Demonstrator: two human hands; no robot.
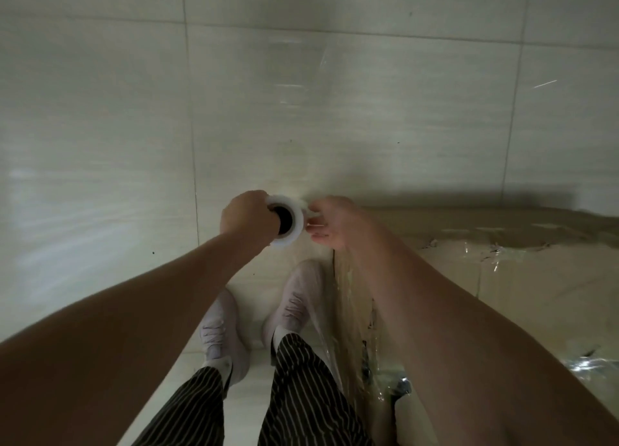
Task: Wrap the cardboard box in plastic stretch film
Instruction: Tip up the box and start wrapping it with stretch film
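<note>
- State: left grip [249, 216] is clenched on the near end of the roll [298, 223], with digits hooked at the dark core. Right grip [330, 224] sits on the roll's other side with fingers curled. It's too blurred to tell whether it clamps the roll, pinches film or only steadies.
- Box [502, 244] lies to the right of and below the right grip, under that forearm. Its top and near side are partly filmed already.
- Film [348, 311] runs from the roll, below the right grip, down to the box's near corner.
- Risk: the film necks into a rope. It already looks bunched and wrinkled below the right grip, and uneven pull from the two grips would narrow it further, giving poor coverage.
- Risk: a tear. A hard tug over the box corner under the right grip could split the thin sheet.
- Risk: roll slip. The left grip holds only one end, so if the right grip is loose the roll could tilt or drop to the floor [100, 144].
- Risk: tripping. The shoes [294, 298] stand right below the grips, just beside the film line, so a step could snag the sheet.
- Risk: slack. If the core spins freely on the left grip, tension drops and the layer sags off the box.
- Risk: the box shifts. A sideways pull toward the grips could drag it across the smooth tiles.
</note>
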